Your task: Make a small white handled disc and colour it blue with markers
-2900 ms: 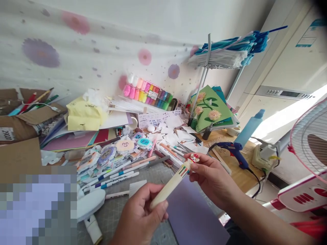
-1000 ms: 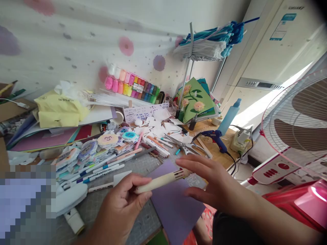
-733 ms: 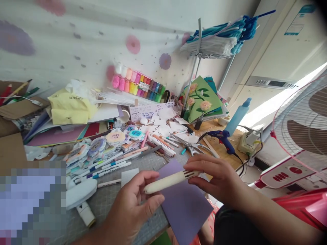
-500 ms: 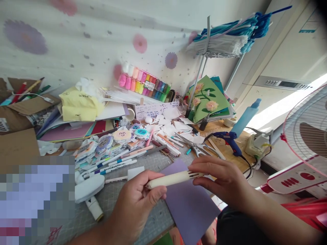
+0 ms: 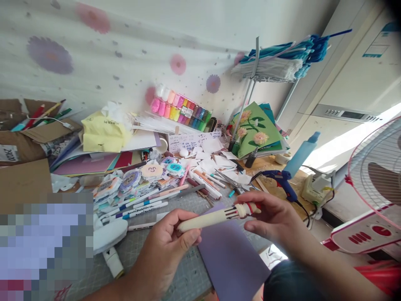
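Observation:
A cream multi-colour pen (image 5: 203, 219) is held at a slant above the desk, with dark slots near its right end and a red-and-cream topper beyond them. Thumb and fingers of my left hand (image 5: 169, 242) are closed around the pen's left end. Around the topper, my right hand (image 5: 272, 217) is open: its upper fingers reach over and behind it, while the thumb stays apart below. Beneath the pen lies a sheet of purple paper (image 5: 233, 255) on the grey cutting mat (image 5: 188, 267). Whether the right fingertips touch the topper I cannot tell.
Several markers (image 5: 147, 205) and paper cutouts (image 5: 152, 169) crowd the mat. Scissors (image 5: 234, 182) lie behind my right hand, near a blue glue gun (image 5: 280, 179). A fan (image 5: 376, 167) stands at the right. Coloured clay packs (image 5: 181, 108) lean against the back curtain.
My right hand has slid off the pen's slotted part toward its right end and loosened, uncovering the red-and-cream topper. My left hand keeps its grip. The camera view has shifted slightly.

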A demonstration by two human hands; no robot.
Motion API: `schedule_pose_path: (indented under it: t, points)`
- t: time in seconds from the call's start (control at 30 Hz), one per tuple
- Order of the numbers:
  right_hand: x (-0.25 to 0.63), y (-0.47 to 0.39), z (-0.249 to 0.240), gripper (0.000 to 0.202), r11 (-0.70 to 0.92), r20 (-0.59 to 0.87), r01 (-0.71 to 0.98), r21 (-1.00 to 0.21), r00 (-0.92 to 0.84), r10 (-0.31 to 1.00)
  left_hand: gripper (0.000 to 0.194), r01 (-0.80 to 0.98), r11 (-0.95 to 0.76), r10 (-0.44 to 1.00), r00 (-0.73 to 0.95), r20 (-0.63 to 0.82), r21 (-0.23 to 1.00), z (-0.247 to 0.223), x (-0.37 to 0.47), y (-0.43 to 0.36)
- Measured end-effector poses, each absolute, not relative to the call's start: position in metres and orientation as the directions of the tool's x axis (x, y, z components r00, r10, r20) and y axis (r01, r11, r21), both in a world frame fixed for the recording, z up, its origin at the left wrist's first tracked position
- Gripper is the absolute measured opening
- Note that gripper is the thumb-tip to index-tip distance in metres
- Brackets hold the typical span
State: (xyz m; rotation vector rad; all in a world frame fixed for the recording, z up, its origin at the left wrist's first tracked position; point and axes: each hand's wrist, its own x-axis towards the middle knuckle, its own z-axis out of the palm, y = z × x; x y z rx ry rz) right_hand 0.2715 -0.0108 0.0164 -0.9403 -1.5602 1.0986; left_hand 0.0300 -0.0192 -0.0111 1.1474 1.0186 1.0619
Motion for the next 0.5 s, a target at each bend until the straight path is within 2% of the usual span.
schedule_pose_path:
  t: [0.07, 0.13, 0.27, 0.37, 0.5]
  points:
    - [0.269, -0.01, 0.014, 0.033, 0.119, 0.149, -0.146, -0.982, -0.215, 0.965, 0.028, -0.119, 0.105, 0.974, 0.212, -0.078, 0.987, -0.012, 0.029, -0.018]
    - [0.265, -0.009, 0.012, 0.031, 0.035, 0.089, -0.251, -0.967, -0.207, 0.974, 0.028, -0.12, 0.105, 0.973, 0.218, -0.077, 0.987, -0.012, 0.029, -0.018]
    - [0.258, -0.006, 0.011, 0.028, 0.002, 0.07, -0.335, -0.942, -0.19, 0.979, 0.026, -0.123, 0.121, 0.969, 0.229, -0.091, 0.985, -0.01, 0.031, -0.022]
    - [0.252, -0.006, 0.01, 0.031, -0.024, 0.06, -0.411, -0.911, -0.191, 0.98, 0.034, -0.134, 0.172, 0.946, 0.298, -0.126, 0.976, -0.01, 0.034, -0.026]
    - [0.237, -0.015, 0.003, 0.033, -0.1, 0.034, -0.396, -0.913, -0.318, 0.947, 0.041, -0.134, 0.224, 0.919, 0.36, -0.163, 0.965, -0.014, 0.036, -0.031]
